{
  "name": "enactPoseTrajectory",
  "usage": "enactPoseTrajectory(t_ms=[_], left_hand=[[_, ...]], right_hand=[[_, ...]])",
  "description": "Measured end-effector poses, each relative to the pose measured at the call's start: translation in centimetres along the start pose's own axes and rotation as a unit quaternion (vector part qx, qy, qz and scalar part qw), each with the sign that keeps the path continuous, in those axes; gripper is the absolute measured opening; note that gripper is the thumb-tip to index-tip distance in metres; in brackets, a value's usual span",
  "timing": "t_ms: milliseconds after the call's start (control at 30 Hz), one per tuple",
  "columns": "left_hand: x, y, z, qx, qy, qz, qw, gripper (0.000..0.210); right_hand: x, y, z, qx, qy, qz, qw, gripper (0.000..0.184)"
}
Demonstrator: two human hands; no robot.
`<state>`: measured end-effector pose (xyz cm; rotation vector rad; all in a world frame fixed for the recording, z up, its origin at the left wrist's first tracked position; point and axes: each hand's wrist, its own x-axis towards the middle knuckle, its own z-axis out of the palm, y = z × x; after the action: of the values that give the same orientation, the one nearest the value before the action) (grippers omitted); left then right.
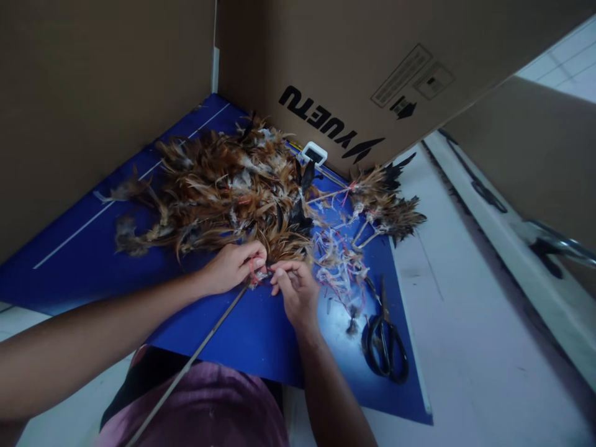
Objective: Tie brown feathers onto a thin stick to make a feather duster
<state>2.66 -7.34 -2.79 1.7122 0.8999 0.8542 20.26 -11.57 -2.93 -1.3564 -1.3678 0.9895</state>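
Note:
My left hand (235, 267) is closed around the bound end of a brown feather bundle (288, 246), where red string (254, 270) and whitish wrapping show. A thin stick (190, 360) runs from that binding down over my lap. Close by on the right, my right hand (295, 288) has its thumb and fingers pinched at the binding; what lies between them is too small to make out. Beyond both hands spreads a large pile of brown and black feathers (218, 180) on the blue board (223, 347).
Black-handled scissors (384, 347) lie at the right, below a tangle of white and pink string scraps (339, 267). Smaller feather bundles on sticks (386, 205) rest at the board's right edge. A small white device (314, 153) stands against the cardboard box (354, 56) behind.

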Motion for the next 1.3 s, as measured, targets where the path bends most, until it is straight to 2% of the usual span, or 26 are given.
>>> enactPoseTrajectory(t_ms=[100, 200, 267, 367, 667, 800, 967, 1100, 1167, 1300], left_hand=[[0.0, -0.1, 0.0, -0.008, -0.001, 0.0, 1.0, 0.015], [0.0, -0.3, 0.0, -0.012, -0.008, -0.007, 1.0, 0.016], [0.0, -0.3, 0.0, -0.008, -0.008, -0.008, 1.0, 0.016], [0.0, -0.2, 0.1, 0.001, -0.004, -0.003, 1.0, 0.018], [-0.4, -0.3, 0.2, 0.043, 0.035, -0.008, 0.998, 0.028], [-0.6, -0.2, 0.2, 0.098, 0.048, 0.001, 0.994, 0.023], [-0.4, 0.1, 0.5, 0.175, 0.035, 0.038, 0.983, 0.02], [-0.3, -0.1, 0.5, 0.191, 0.052, 0.024, 0.98, 0.003], [-0.2, -0.1, 0.4, 0.21, 0.046, 0.028, 0.976, 0.003], [-0.2, -0.2, 0.3, 0.25, 0.004, 0.084, 0.965, 0.012]], right_hand=[[0.2, 0.2, -0.6, -0.061, -0.016, -0.011, 0.998, 0.011], [0.2, 0.1, -1.3, -0.203, -0.036, -0.112, 0.972, 0.012], [0.0, -0.1, -1.6, -0.257, -0.047, -0.158, 0.952, 0.017], [0.0, -0.2, -1.8, -0.278, -0.047, -0.157, 0.946, 0.018], [0.5, -0.3, -1.3, -0.255, -0.043, -0.112, 0.96, 0.018], [0.4, -0.4, -1.3, -0.244, -0.045, -0.1, 0.964, 0.019], [0.1, -0.8, -1.4, -0.225, -0.054, -0.095, 0.968, 0.018], [0.0, -1.0, -1.2, -0.175, -0.06, -0.067, 0.98, 0.017], [0.0, -0.9, -1.1, -0.138, -0.064, -0.042, 0.987, 0.015], [0.0, -0.5, -0.7, -0.057, -0.073, 0.013, 0.996, 0.014]])
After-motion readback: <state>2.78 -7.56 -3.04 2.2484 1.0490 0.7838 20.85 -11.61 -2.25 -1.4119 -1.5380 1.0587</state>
